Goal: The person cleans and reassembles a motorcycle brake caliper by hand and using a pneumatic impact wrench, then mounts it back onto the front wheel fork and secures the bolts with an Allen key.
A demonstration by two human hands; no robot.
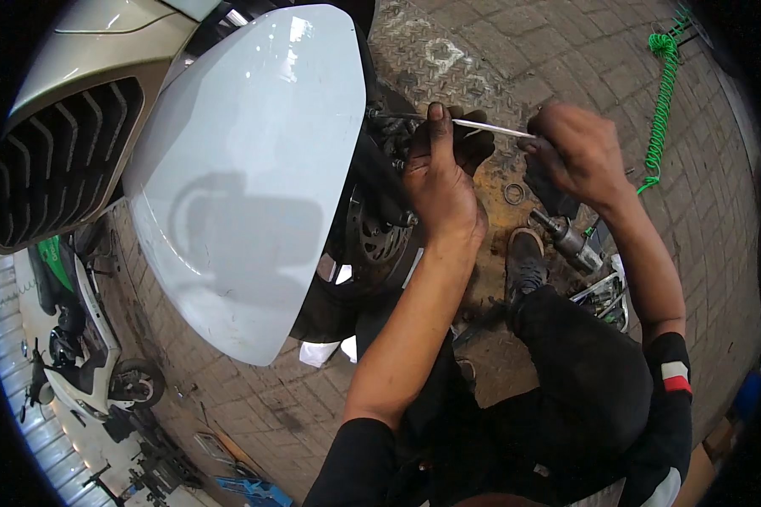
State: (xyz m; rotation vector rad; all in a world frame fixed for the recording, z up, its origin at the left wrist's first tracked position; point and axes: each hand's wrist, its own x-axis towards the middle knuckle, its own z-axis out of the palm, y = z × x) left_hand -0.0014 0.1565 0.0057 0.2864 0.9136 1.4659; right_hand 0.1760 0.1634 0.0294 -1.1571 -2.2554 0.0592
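Observation:
A thin, pale metal rod runs roughly level between my hands. My right hand is closed around its right end, and the fingers hide that end. My left hand has its thumb raised against the rod, with darkened fingers curled behind it. Past the left thumb, a thin dark length continues toward the scooter's front wheel area; whether it is the same piece I cannot tell. Beside my left hand are a dark fork leg and a brake disc. The white front fender covers much of the wheel.
An air impact wrench lies on the floor by my shoe, near a tray of tools. A metal ring rests nearby. The green coiled hose hangs at right. Another scooter stands at left.

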